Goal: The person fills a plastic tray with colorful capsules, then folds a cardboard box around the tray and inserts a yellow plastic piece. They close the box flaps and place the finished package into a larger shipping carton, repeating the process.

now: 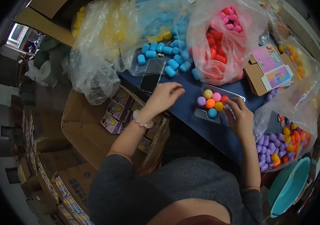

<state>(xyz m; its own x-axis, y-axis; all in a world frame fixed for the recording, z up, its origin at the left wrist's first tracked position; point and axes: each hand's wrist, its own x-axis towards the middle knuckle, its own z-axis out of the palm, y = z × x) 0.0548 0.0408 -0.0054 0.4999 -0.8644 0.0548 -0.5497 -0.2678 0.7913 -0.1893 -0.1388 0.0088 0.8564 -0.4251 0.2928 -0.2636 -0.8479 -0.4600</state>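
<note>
Several round-topped plastic capsules sit bunched in a shiny clear tray: a tan capsule, a pink one, a purple one, an orange one, a yellow capsule and a blue capsule. At the tray's right side, my right hand has its fingers curved and its thumb apart, with fingertips right at the red capsule. My left hand hovers left of the tray, near a dark phone. Its fingers are loosely stretched and nothing shows in them.
Plastic bags of blue capsules, red capsules and purple capsules surround the blue tabletop. An opened printed carton lies at right. Below left stands a cardboard box holding printed packs; a teal basin is lower right.
</note>
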